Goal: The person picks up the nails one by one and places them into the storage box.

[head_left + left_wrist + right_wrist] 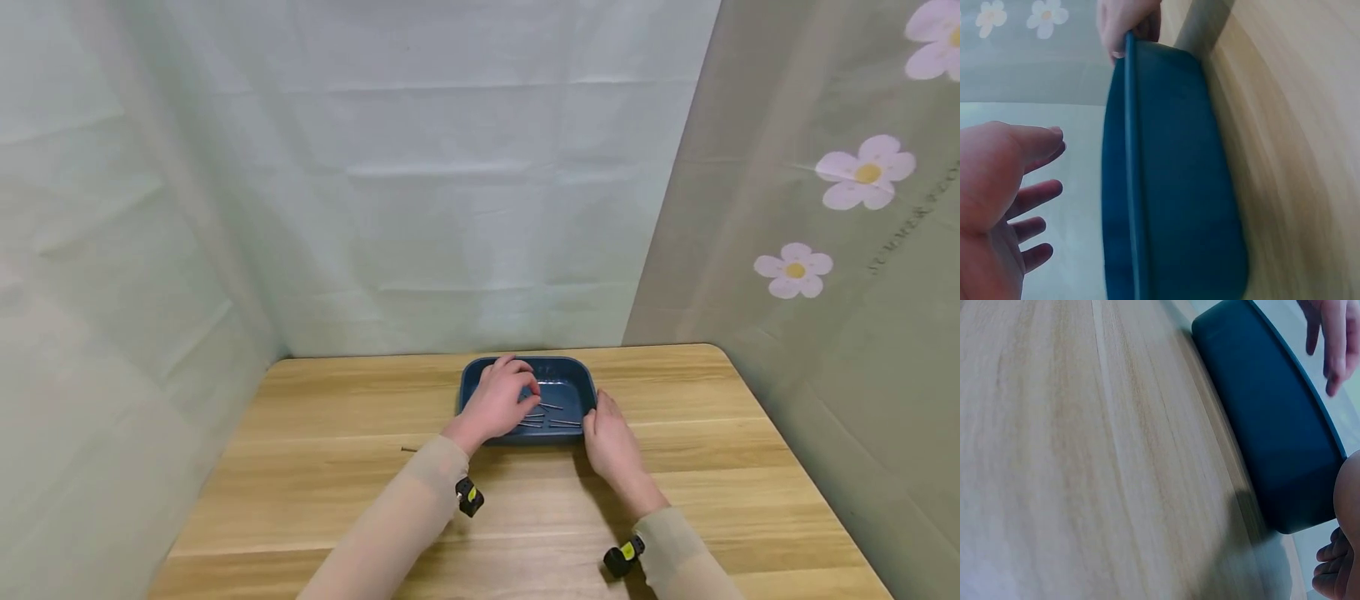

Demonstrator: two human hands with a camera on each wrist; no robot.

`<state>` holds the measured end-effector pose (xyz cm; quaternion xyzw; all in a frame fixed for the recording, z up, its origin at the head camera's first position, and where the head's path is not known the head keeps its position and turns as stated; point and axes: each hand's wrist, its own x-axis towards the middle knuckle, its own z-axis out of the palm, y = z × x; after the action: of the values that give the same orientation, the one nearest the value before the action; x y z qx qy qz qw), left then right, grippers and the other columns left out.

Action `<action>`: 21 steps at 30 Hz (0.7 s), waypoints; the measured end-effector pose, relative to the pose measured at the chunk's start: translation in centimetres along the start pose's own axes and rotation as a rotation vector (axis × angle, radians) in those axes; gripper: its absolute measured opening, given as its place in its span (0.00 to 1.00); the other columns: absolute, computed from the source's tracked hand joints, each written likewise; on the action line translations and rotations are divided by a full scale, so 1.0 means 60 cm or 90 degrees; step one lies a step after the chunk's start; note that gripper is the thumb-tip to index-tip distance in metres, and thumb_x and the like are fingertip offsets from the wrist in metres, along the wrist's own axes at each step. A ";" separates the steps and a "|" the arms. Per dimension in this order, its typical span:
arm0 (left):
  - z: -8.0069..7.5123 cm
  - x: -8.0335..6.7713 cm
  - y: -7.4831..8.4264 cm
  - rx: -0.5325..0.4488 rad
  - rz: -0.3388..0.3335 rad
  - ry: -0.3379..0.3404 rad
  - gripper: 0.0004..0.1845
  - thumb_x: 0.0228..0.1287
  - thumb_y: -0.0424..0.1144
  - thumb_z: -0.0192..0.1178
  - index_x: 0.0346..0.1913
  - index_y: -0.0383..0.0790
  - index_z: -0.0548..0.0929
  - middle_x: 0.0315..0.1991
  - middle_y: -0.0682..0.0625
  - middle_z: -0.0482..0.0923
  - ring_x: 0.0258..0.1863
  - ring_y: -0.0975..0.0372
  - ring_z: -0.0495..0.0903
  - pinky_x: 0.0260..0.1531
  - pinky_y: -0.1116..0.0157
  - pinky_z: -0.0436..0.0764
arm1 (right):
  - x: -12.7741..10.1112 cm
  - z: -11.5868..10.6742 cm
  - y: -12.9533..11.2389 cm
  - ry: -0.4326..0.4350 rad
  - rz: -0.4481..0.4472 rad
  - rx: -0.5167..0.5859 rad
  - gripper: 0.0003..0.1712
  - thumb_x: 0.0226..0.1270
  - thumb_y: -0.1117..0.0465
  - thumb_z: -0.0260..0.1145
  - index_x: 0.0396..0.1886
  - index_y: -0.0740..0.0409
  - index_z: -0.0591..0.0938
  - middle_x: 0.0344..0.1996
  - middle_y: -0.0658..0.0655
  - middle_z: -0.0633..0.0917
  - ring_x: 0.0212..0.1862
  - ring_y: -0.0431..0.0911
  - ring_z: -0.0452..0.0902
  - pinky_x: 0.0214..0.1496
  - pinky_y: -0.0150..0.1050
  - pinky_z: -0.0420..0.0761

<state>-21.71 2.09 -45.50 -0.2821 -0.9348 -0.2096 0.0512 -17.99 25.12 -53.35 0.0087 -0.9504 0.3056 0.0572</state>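
Observation:
A dark blue tray (572, 383) with rounded corners stands on the table, and several thin metal nails (564, 423) lie on its bottom. My left hand (501, 398) is over the tray's left half, partly covering the nails. In the left wrist view, the left hand's (991, 187) fingers are loosely bent, with nothing seen between thumb and index finger. My right hand (615, 442) grips the tray's right end, its thumb at the rim in the left wrist view. One more nail (408, 450) lies on the table left of the tray, partly hidden by my left sleeve.
The wooden table (315, 483) has its back edge just behind the tray. Pale cloth (480, 208) hangs behind, and a flowered cloth (795, 271) hangs to the right. A small black camera (470, 497) is strapped on each wrist.

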 end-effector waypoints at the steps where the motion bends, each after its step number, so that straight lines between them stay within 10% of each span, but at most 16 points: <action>1: -0.006 -0.004 0.000 -0.003 0.002 0.001 0.03 0.75 0.44 0.70 0.43 0.51 0.90 0.66 0.47 0.81 0.78 0.46 0.64 0.76 0.42 0.64 | 0.000 0.000 0.000 0.001 0.000 0.003 0.34 0.87 0.58 0.43 0.79 0.80 0.60 0.77 0.78 0.65 0.79 0.68 0.61 0.82 0.60 0.60; 21: -0.036 -0.106 -0.031 -0.138 0.001 0.072 0.02 0.75 0.41 0.69 0.44 0.48 0.87 0.69 0.42 0.78 0.81 0.42 0.58 0.79 0.37 0.56 | 0.002 -0.002 0.004 -0.009 -0.001 0.008 0.34 0.87 0.58 0.42 0.79 0.81 0.59 0.78 0.78 0.64 0.80 0.68 0.59 0.83 0.60 0.58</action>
<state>-17.48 -3.40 -45.58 -0.2743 -0.9020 -0.3253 0.0730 -18.08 25.39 -53.36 0.0123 -0.9490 0.3111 0.0505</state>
